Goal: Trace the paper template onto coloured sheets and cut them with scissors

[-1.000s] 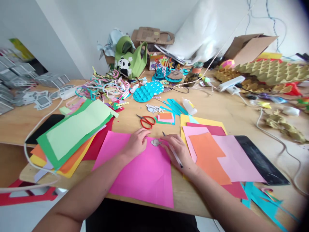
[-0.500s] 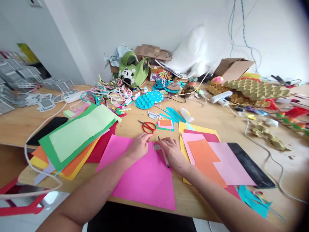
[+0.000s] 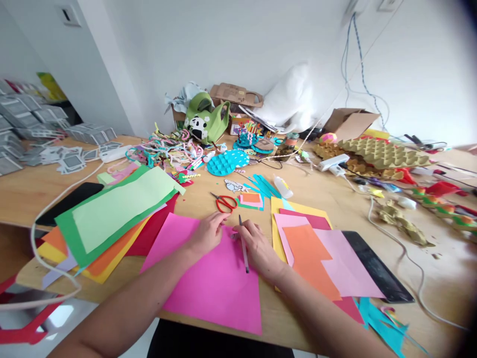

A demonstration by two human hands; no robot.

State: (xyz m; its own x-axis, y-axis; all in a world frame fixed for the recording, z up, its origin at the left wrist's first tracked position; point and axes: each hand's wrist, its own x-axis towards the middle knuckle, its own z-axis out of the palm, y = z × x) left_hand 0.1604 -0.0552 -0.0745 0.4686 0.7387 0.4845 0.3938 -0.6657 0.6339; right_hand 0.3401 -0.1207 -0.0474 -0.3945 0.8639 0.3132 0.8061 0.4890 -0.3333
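Observation:
A sheet of bright pink paper (image 3: pixel 208 293) lies in front of me under both hands. My left hand (image 3: pixel 209 234) rests near its top edge, fingers loosely bent, nothing visible in them. My right hand (image 3: pixel 259 248) is closed around a slim light-coloured pen (image 3: pixel 244 248), which slants across its fingers with its dark tip pointing away from me. A small pale paper cutout (image 3: pixel 234 236) shows partly at the right fingertips; the fingers hide the rest. Just beyond my left hand lie red-handled scissors (image 3: pixel 225 203), beside a small stack of coloured paper pieces (image 3: pixel 251 199).
Coloured sheets lie at left, topped by light green paper (image 3: pixel 124 209), and at right, topped by orange paper (image 3: pixel 307 253). A black tablet-like slab (image 3: pixel 376 268) sits under the right sheets. Farther back are a glue bottle (image 3: pixel 283 187), blue egg-carton pieces (image 3: pixel 225 163) and a green panda bag (image 3: pixel 208 119).
The camera view has tilted up and shifted slightly. My right hand has turned the pen more upright and now covers more of the small cutout. My left hand has drawn slightly back.

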